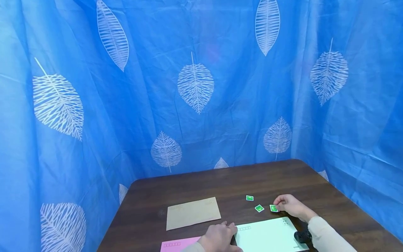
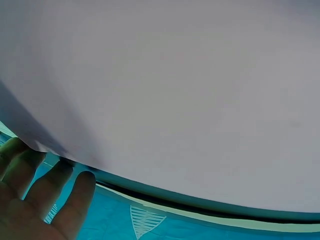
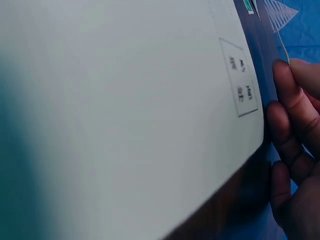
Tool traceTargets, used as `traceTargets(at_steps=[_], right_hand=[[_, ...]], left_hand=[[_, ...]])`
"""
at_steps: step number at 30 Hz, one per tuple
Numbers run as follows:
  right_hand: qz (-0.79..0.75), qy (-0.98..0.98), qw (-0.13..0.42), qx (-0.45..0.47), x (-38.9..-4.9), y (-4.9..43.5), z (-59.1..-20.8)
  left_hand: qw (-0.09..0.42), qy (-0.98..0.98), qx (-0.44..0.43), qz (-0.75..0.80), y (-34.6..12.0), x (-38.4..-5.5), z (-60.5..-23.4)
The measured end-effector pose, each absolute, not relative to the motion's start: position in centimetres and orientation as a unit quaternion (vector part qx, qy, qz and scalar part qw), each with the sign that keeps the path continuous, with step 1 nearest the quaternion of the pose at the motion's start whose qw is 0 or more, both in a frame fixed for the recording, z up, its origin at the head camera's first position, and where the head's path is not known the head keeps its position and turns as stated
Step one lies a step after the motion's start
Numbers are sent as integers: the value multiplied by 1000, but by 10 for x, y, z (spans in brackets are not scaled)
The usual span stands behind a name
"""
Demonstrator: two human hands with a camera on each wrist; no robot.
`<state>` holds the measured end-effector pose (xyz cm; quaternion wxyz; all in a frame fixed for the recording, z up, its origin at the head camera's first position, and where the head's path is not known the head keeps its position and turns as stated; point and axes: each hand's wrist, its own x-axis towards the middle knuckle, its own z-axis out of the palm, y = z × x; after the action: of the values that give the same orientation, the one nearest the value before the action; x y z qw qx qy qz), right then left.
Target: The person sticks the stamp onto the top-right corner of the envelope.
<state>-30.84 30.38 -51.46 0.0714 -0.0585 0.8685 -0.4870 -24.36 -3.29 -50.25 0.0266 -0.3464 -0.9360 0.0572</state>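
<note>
My right hand (image 1: 293, 206) pinches a small green stamp (image 1: 273, 208) with a white border between thumb and finger, beyond the pale green envelope (image 1: 267, 236). In the right wrist view, the stamp (image 3: 284, 45) appears edge-on at the fingertips, beside the envelope's printed stamp box (image 3: 239, 77). Two more green stamps, one (image 1: 259, 208) turned diagonally and one (image 1: 249, 198) farther back, lie to the left of it. My left hand (image 1: 219, 237) rests at the pale green envelope's left edge, its fingers extended; the left wrist view shows them at a pale paper edge.
A brown envelope (image 1: 193, 214) lies at the left of the dark wooden table (image 1: 233, 182). Nearer, a pink envelope (image 1: 177, 244) is partly covered by my left forearm. Blue curtains (image 1: 233, 87) with white leaf prints surround the table.
</note>
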Motion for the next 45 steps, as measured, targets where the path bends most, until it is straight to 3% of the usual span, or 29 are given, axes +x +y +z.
traceTargets(at_steps=[12,45], right_hand=[[-502,856,96,-80,-303,308,-513],[-488,860,98,-110,-286,309,-512]], left_hand=[[3,-940,-336,53,-30,-243,-498],[34,-939,-339,50,-31,-239,-498]])
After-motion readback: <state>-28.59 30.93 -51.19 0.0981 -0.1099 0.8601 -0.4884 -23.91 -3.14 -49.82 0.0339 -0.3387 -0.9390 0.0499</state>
